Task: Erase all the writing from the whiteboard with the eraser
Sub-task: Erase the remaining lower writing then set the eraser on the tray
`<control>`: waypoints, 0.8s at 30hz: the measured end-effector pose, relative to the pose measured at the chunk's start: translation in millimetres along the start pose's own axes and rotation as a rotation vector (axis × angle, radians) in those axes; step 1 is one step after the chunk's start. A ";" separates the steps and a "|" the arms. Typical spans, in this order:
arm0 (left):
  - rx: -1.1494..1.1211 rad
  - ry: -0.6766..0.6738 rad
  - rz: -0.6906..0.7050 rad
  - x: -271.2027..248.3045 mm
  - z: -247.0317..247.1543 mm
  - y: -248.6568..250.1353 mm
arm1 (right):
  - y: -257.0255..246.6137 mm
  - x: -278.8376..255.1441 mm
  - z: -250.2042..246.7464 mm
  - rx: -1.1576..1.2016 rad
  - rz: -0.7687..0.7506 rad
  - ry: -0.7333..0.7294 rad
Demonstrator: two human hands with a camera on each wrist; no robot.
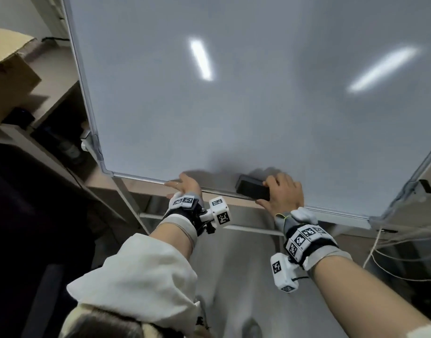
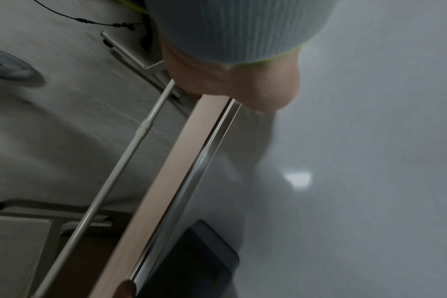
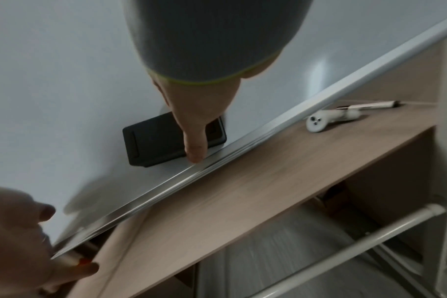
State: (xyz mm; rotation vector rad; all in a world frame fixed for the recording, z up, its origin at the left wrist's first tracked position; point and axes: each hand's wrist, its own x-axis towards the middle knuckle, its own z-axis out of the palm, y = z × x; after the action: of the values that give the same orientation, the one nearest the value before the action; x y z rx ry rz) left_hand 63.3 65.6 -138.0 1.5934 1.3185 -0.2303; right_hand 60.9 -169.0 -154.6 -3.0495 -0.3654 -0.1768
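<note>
Both arms reaching up toward the lower edge of the whiteboard point(image 1: 234, 93), low centre in the head view. Right hand point(image 1: 284, 191) wrapped round the right end of the black eraser point(image 1: 252, 190), fingers over its top edge and thumb under its bottom edge, so clamped on it, eraser flat against the board just above the bottom frame rail. Left hand point(image 1: 185, 186) off to the left of the eraser, fingers spread out fairly straight, gripping nothing far as can be seen, palm on the board's bottom edge. From the right wrist view: thumb point(image 3: 194, 141) lying across the eraser point(image 3: 166, 139) mid-frame, plus a wooden ledge point(image 3: 242, 191) running under the board with a white plug-like gadget point(image 3: 319, 122) on it at upper right, none of which shows from the head. Left wrist view pretty blurry, just the heel of the left hand point(image 2: 242, 84) at the top and the eraser point(image 2: 199, 262) dark at bottom centre. No writing visible on the board anywhere.
</note>
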 end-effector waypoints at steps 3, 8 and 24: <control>0.119 -0.059 0.050 -31.8 20.7 -5.8 | 39.3 -12.3 -11.2 -0.046 0.125 -0.025; 0.003 -0.050 0.059 -54.3 58.0 -14.6 | 90.5 -27.8 -19.6 -0.070 0.244 -0.005; -0.471 -0.079 0.010 -38.2 48.6 -18.4 | 54.9 -19.3 -3.4 -0.145 0.035 -0.109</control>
State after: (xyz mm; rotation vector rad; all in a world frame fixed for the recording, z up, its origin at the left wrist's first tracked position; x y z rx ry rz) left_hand 54.2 2.3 -145.3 1.1794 1.1962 0.0255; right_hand 55.1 -226.9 -156.3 -3.2155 -0.3186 -0.0372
